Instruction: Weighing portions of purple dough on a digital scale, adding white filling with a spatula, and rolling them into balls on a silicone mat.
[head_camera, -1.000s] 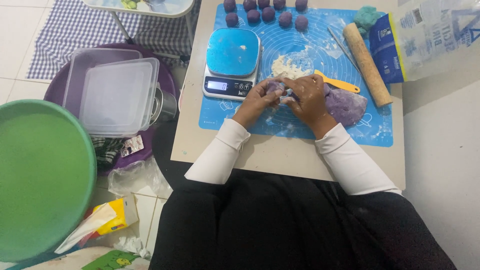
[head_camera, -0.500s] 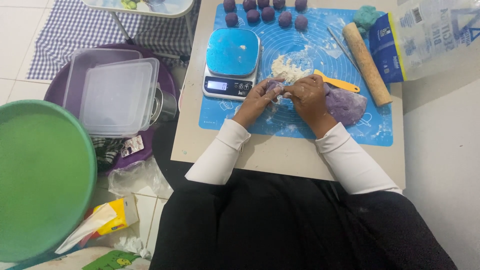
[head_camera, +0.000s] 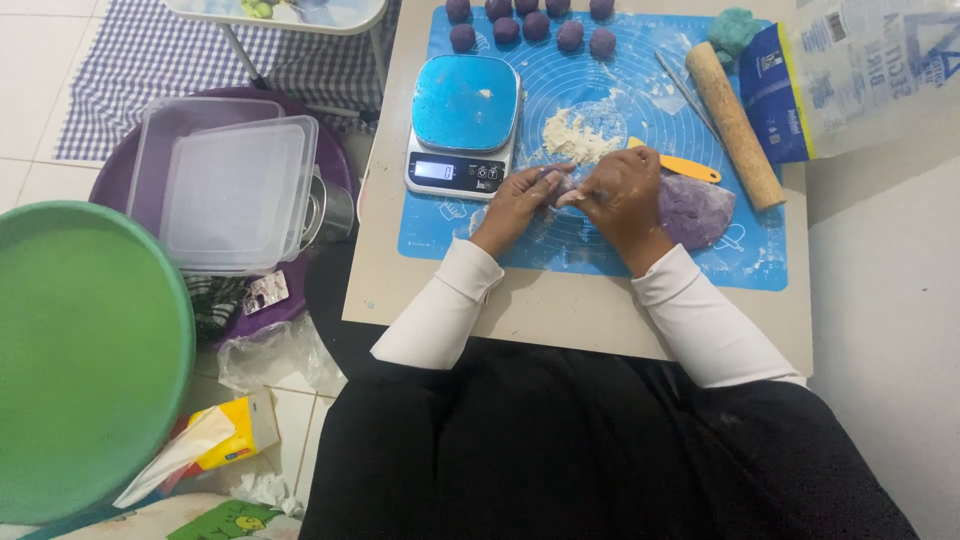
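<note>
1. Little displacement is noted since the earlier frame: both hands have stayed together over the blue silicone baking mat, with only the fingers slightly reworked around the dough.
2. A small piece of purple dough is pinched between the left hand and the right hand; fingers of both are closed on it, and a pale patch is seen at its middle.
3. The held piece is located above the mat, just in front of the small pile of pale crumbly filling.
4. A larger lump of purple dough is recorded on the mat, touching the right wrist side.
5. A blue-topped digital kitchen scale is placed just left of the hands.
6. An orange plastic scraper lies behind the right hand; a wooden rolling pin lies diagonally further right.
7. Seven rolled purple dough balls are lined along the far edge of the mat.
8. On the floor to the left, clear plastic lidded containers rest in a purple basin, beside a large green round tub.
</note>
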